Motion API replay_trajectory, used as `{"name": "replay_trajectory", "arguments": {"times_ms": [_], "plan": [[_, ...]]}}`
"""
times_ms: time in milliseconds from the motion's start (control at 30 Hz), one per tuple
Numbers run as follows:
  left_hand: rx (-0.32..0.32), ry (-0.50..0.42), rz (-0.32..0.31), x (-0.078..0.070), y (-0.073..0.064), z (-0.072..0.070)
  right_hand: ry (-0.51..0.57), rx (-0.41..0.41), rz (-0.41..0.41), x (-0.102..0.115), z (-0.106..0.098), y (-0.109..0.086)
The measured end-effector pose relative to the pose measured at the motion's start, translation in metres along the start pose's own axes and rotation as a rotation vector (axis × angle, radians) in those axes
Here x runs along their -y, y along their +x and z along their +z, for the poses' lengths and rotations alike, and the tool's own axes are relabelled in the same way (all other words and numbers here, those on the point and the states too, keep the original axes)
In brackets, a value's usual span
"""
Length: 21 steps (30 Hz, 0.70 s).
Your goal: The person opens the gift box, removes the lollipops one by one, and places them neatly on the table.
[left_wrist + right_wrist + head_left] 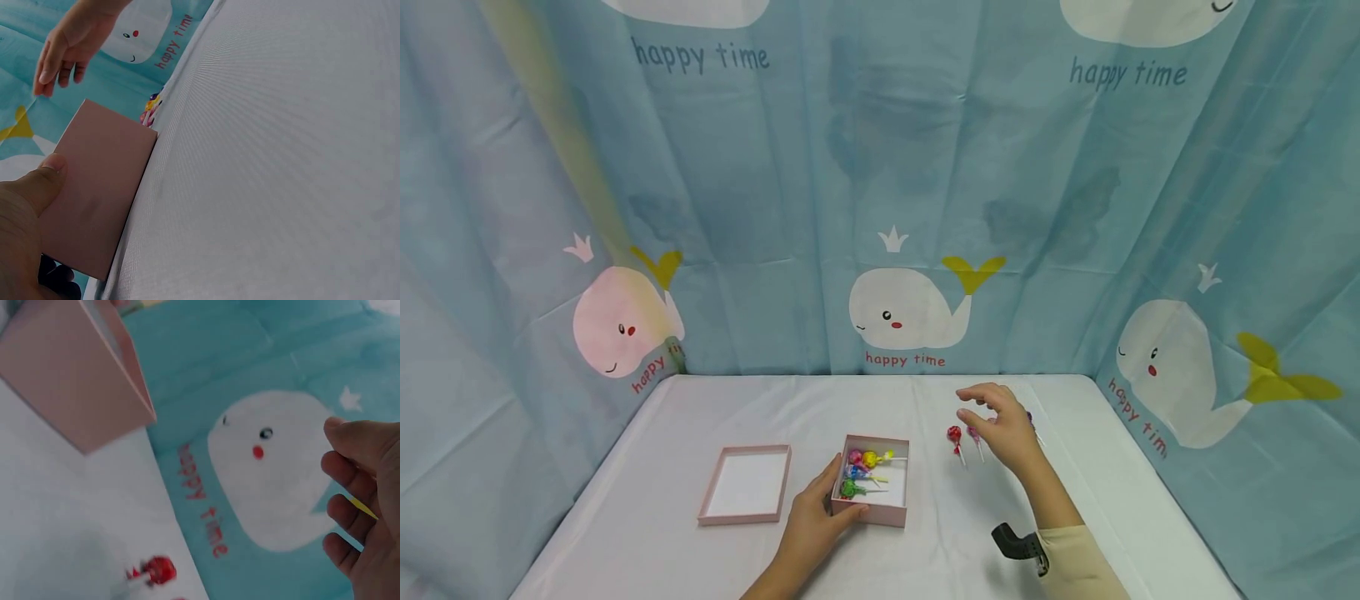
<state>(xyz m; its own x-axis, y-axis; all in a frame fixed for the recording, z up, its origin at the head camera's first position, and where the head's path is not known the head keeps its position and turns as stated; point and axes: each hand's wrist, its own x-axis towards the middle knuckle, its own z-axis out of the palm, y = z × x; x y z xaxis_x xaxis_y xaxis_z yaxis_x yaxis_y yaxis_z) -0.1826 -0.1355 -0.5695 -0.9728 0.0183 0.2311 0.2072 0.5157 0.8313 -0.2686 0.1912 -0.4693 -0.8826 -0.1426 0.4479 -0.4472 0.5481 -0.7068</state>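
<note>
A pink open box [880,513] stands on the table, gripped by my left hand [811,515] at its left side. The left thumb [44,181] lies against the front wall in the left wrist view. Inside the box are several wrapped lollipops, among them a yellow lollipop [869,458], a blue one and a green lollipop [848,488]. To the right of the box, my right hand [1007,433] is raised with loosely bent fingers and nothing between them. Beneath and beside it lie a red lollipop [954,433], a pink lollipop [973,434] and a purple one, partly hidden by that hand.
A shallow pink lid [748,485] with a white inside lies left of the box. White cloth [647,533] covers the table. Blue curtains [805,183] printed with whales hang behind and at both sides. A black wrist mount [1018,543] sits at the right sleeve.
</note>
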Motion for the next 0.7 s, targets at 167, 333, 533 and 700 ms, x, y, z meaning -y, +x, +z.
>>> {"name": "replay_trajectory", "arguments": {"times_ms": [167,333,533,700], "plan": [[0.001,-0.008,0.001,0.000,0.000,-0.001,0.010,0.067,-0.029,0.025,0.021,-0.004],[0.002,-0.004,0.007,0.000,0.000,-0.001,0.004,0.154,-0.091,0.041,0.042,-0.009],[-0.003,0.028,0.018,0.001,0.002,-0.002,0.023,0.285,-0.138,0.057,0.066,-0.014],[-0.007,0.030,0.039,0.001,0.001,-0.001,0.019,0.383,-0.138,0.063,0.083,-0.018]]}}
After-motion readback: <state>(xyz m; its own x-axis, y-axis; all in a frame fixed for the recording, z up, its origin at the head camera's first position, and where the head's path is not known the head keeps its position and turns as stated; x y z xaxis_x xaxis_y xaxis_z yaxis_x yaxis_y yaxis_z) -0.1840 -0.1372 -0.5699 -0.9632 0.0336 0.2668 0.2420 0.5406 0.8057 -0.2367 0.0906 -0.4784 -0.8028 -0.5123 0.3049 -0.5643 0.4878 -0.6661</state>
